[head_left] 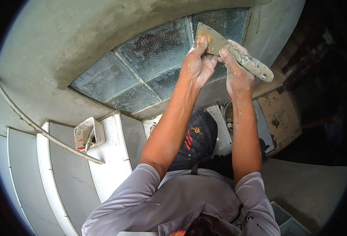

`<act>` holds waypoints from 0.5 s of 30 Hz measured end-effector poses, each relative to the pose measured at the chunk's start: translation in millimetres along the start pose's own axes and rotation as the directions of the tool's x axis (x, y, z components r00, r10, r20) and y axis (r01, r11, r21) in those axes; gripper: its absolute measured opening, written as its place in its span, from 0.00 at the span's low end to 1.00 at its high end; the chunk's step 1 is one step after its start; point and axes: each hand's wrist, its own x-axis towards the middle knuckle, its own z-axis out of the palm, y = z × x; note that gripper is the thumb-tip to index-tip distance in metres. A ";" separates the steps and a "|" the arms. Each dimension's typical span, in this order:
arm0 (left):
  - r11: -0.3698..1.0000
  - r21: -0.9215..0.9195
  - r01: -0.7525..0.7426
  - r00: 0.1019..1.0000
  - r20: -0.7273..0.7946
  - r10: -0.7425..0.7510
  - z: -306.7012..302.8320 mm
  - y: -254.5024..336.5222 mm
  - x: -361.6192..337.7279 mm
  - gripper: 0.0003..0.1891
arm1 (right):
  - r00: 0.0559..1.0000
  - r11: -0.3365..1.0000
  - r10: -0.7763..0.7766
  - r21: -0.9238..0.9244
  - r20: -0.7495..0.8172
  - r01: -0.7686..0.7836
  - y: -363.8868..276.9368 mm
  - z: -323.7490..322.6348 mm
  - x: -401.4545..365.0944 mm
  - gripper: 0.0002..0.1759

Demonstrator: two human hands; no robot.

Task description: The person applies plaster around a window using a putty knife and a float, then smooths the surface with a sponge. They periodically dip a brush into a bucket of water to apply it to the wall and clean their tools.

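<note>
A putty knife (216, 42) with a wide blade and a plaster-smeared handle is held up in front of a glass block window (154, 43). My right hand (239, 74) is wrapped round its handle, the thumb near the base of the blade. My left hand (201, 65) pinches the blade, thumb on its face beside an orange-brown patch and fingers behind it. Both hands are dusted with white. The blade points up and to the left, the handle end down and to the right.
White and grey stair steps (106, 169) lie at the left, with a square container (90, 133) holding a tool on one. A curved strip (36, 126) crosses them. A round bucket (228, 114) stands behind my right forearm, near a stained board (279, 118).
</note>
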 end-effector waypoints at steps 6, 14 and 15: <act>0.996 0.090 0.026 0.998 -0.050 -0.021 3.1 12.9 11.9 0.18 | 0.990 0.995 -0.029 -0.094 0.140 0.042 -7.6 -7.8 37.9 0.22; 0.995 0.082 0.053 0.987 -0.154 -0.040 4.3 5.4 16.9 0.21 | 0.963 0.989 -0.020 -0.135 0.267 0.058 -3.4 -14.4 60.3 0.21; 0.996 0.078 0.036 0.987 -0.156 -0.023 4.4 4.6 16.6 0.21 | 0.960 0.991 -0.028 -0.121 0.279 0.064 -2.6 -14.7 61.5 0.21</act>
